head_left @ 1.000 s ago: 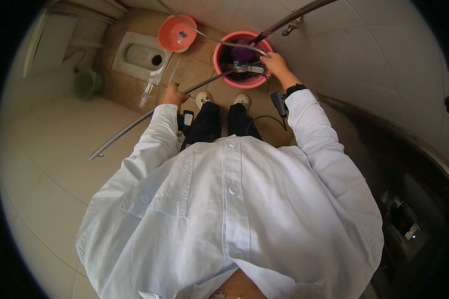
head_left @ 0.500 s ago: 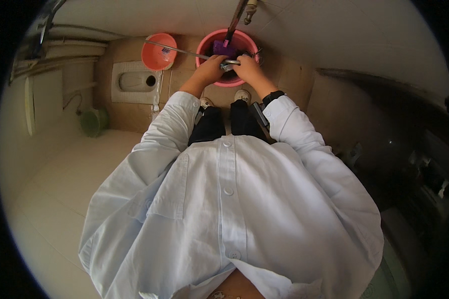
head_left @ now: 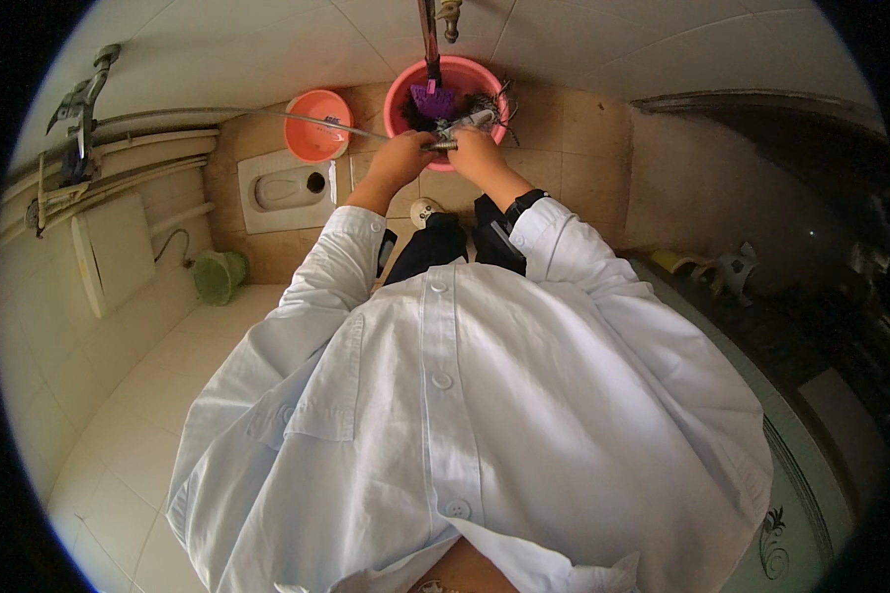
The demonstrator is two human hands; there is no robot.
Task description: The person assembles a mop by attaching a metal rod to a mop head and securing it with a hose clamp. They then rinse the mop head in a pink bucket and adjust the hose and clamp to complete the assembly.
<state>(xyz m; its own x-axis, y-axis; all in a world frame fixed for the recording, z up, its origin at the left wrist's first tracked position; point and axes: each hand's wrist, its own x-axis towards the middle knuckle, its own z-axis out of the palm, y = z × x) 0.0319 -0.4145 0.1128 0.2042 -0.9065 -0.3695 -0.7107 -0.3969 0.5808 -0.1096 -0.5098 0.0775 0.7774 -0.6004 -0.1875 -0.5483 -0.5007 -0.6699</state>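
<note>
Both hands are closed on a thin silvery hose (head_left: 443, 145), its ribbed part showing between them. My left hand (head_left: 400, 160) grips it on the left, and my right hand (head_left: 477, 156) is closed at its right end. They are over the near rim of a pink bucket (head_left: 465, 71). In the bucket are a purple brush-like head (head_left: 432, 102), a grey cloth-like thing (head_left: 477, 121) and dark strands (head_left: 482, 102). A long brown pole (head_left: 430, 35) rises from the purple head along the wall. My fingertips are partly hidden.
Left of the bucket sit an orange basin (head_left: 314, 143) and a squat toilet (head_left: 292, 212) set in the tiled floor. A green bin (head_left: 218, 279) stands by the left wall, below pipes and a metal fixture (head_left: 81, 124). A brass tap (head_left: 450, 18) juts out above the bucket.
My hands have come slightly toward me and left, still on the hose. More of the grey cloth-like thing and strands shows in the bucket. The whole view has shifted, revealing more of the left wall.
</note>
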